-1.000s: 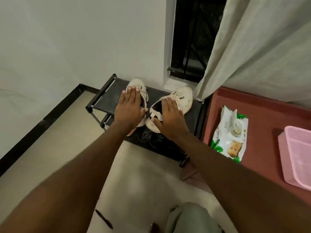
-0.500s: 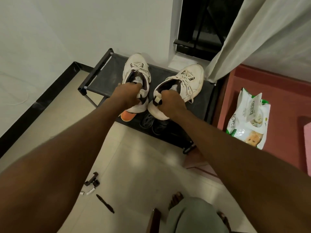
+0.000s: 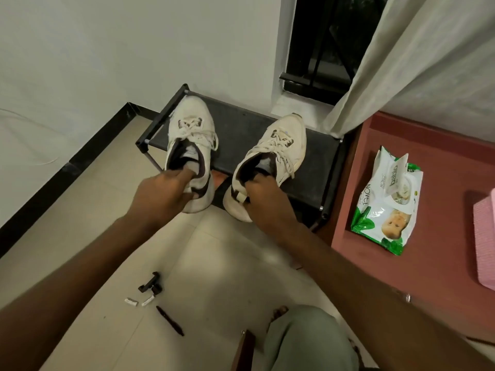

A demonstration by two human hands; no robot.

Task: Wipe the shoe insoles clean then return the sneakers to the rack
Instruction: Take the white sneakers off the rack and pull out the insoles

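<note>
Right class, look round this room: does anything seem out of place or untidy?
Yes. Small bits lie loose on the floor tiles: a black clip-like piece, two small white pieces, and a dark pen, scattered near the person's knee. The wipes pack lies with its flap lifted open.

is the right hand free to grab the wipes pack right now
Probably not yet: the right hand grips the heel of the right sneaker. The wipes pack lies unobstructed on the red surface beside it.

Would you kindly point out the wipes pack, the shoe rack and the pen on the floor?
wipes pack [image 3: 385, 207], head view, middle of the wrapper.
shoe rack [image 3: 241, 127], head view, bare top shelf between the sneakers.
pen [image 3: 170, 320], head view, mid-barrel.
</note>
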